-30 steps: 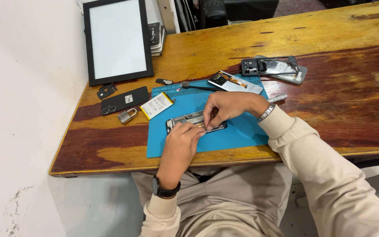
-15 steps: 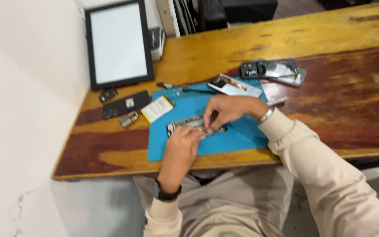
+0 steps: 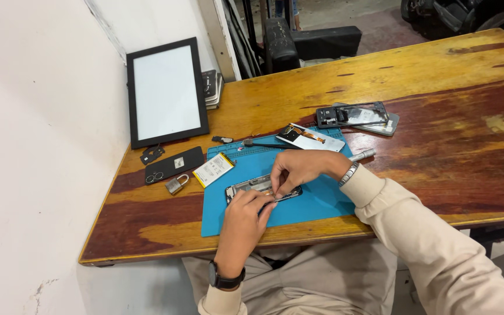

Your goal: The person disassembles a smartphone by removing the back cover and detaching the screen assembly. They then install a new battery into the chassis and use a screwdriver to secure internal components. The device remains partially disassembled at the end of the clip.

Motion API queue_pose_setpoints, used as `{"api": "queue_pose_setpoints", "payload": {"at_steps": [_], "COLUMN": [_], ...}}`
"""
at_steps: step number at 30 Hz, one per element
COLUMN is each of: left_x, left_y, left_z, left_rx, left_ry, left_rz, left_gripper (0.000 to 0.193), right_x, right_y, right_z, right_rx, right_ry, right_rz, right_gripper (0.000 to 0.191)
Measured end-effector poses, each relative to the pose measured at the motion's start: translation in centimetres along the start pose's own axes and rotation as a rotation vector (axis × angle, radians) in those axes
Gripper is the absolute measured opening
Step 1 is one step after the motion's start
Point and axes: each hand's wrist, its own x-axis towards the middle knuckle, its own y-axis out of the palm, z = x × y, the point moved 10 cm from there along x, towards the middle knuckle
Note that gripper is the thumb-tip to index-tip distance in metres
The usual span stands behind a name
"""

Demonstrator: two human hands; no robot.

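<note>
Both hands on the opened phone (image 3: pixel 262 189), mid blue mat (image 3: pixel 275 186): left hand (image 3: pixel 243 219) steadies its near edge, right hand (image 3: pixel 298 169) pinches a small part inside (too tiny to identify); delicate lifting seems next, battery (image 3: pixel 213 169) left of the mat

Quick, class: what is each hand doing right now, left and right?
Left hand: fingers closed on the near edge of the opened phone, on the blue mat.
Right hand: fingers pinched down onto the phone; whether they hold anything cannot be told.
</note>
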Motion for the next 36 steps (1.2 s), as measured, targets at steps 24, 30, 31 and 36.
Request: {"api": "queue_pose_setpoints", "payload": {"at_steps": [24, 30, 31, 36], "left_x": [-1.7, -2.1, -2.1, -2.0], "left_y": [-2.5, -2.1, -2.0, -2.0], "left_z": [3.0, 3.8, 3.9, 3.9], "left_rx": [-0.049, -0.090, -0.096, -0.109], "left_ry": [-0.030, -0.067, -0.067, -0.065], "left_rz": [0.052, 0.038, 0.040, 0.028], "left_gripper": [0.027, 0.017, 0.016, 0.015], "right_x": [0.3, 0.5, 0.5, 0.5], "right_y": [0.4, 0.6, 0.6, 0.7], "right_z": [1.0, 1.4, 1.4, 1.8], "right_rx": [-0.092, -0.092, -0.093, -0.124], "right_ry": [-0.002, -0.031, -0.028, -0.026], "right_rz": [-0.064, -0.071, -0.074, -0.088], "right_gripper": [0.016, 0.015, 0.015, 0.015]}}
